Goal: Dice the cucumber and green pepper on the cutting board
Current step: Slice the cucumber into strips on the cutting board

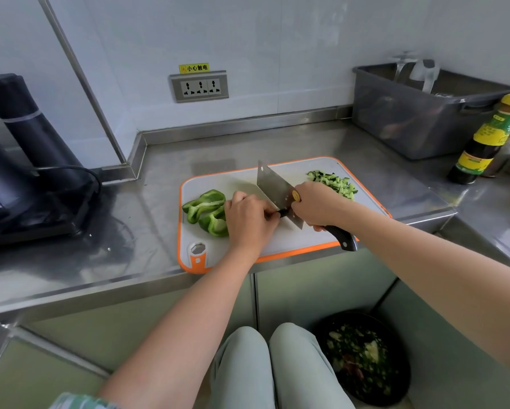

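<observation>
The right hand (pixel 317 206) is closed around the black handle of a broad steel cleaver (pixel 274 187), blade angled toward 11 o'clock. The left hand (pixel 249 219) curls its fingertips back from the edge, a guard against the blade, pinning a small dark-green piece (pixel 280 213), likely the last cucumber end. On the white, orange-rimmed plastic cutting board (pixel 292 254), the diced cucumber pile (pixel 333 183) is parked at 1 o'clock, out of the way, and uncut green pepper halves (pixel 208 211) wait at 9 o'clock. A yellow wall sticker (pixel 194 68) reads "小心触电".
</observation>
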Demonstrator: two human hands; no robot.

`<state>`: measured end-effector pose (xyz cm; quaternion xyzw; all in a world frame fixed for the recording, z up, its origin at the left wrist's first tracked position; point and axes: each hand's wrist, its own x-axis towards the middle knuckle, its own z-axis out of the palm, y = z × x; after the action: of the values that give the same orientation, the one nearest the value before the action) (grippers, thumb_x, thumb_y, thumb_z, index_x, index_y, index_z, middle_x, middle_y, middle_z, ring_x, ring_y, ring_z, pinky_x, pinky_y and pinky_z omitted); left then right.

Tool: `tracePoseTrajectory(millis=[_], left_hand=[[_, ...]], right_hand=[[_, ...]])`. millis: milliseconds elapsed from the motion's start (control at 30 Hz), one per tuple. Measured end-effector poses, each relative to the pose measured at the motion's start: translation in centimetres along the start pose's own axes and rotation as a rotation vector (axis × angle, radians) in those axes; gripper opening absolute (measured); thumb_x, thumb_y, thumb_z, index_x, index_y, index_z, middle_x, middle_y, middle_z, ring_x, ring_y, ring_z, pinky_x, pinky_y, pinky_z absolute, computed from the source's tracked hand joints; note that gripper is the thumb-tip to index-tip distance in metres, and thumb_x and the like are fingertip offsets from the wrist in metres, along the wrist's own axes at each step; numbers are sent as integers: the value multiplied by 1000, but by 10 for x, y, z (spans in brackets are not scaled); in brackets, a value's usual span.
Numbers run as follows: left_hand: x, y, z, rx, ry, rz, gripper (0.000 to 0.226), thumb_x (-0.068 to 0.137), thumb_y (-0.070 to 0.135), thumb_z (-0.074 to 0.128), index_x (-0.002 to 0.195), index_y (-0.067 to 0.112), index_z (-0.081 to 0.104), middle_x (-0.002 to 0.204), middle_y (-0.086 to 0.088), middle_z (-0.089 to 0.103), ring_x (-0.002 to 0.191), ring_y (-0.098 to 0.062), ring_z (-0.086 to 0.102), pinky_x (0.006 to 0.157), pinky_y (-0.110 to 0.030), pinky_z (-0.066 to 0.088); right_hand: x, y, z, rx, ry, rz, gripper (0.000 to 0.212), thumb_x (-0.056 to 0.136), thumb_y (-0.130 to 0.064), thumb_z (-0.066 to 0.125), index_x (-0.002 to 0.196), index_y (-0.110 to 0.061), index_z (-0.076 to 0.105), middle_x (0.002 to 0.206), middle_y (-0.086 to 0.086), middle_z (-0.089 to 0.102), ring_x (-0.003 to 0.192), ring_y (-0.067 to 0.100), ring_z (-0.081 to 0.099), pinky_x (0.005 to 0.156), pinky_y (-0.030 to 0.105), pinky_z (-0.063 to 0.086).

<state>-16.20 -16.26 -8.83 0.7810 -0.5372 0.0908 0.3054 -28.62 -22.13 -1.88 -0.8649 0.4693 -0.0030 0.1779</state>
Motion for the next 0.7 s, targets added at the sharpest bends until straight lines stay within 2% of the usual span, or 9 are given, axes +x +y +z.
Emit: tracePoseTrajectory(millis=[133, 267, 433, 533, 700], left_hand=[[0, 0, 1, -35, 23, 7, 6, 64, 28, 77, 62, 23, 74, 62, 1, 65, 80, -30, 52, 67, -31, 26], [-1, 1, 1, -10, 48, 16, 3, 60, 24, 76, 59, 22, 73, 57, 2, 64, 76, -29, 53, 66, -30, 27], [1, 1, 3, 11, 13, -12, 4, 65, 22, 70, 62, 23, 74, 63, 3, 67, 80, -28, 51, 68, -30, 27], [1, 0, 2, 25, 3, -14, 7, 66, 24, 71, 61, 21, 73, 62, 4, 64, 81, -27, 50, 68, -30, 25], [0, 1, 0, -14, 16, -2, 7, 65, 25, 76, 60, 21, 73, 61, 2, 63, 81, -29, 51, 68, -30, 24]], right_hand=[[6, 1, 13, 16, 106, 5, 23, 93, -10, 37, 71, -14, 34, 67, 7, 51, 39, 21, 54, 42, 24, 35], [6, 7, 7, 152, 153, 21, 18, 94, -11, 37, 76, -11, 38, 68, 9, 53, 42, 25, 56, 41, 25, 40], [-1, 2, -11, 94, 29, 7, 14, 91, -6, 36, 78, -8, 41, 62, 12, 56, 38, 21, 53, 42, 23, 41], [-2, -3, -9, 49, -29, 16, 17, 89, -3, 35, 73, -8, 40, 58, 12, 55, 36, 20, 51, 38, 19, 36], [2, 0, 6, 58, 17, 13, 18, 89, -4, 36, 71, -10, 38, 60, 12, 54, 38, 23, 54, 40, 22, 37]])
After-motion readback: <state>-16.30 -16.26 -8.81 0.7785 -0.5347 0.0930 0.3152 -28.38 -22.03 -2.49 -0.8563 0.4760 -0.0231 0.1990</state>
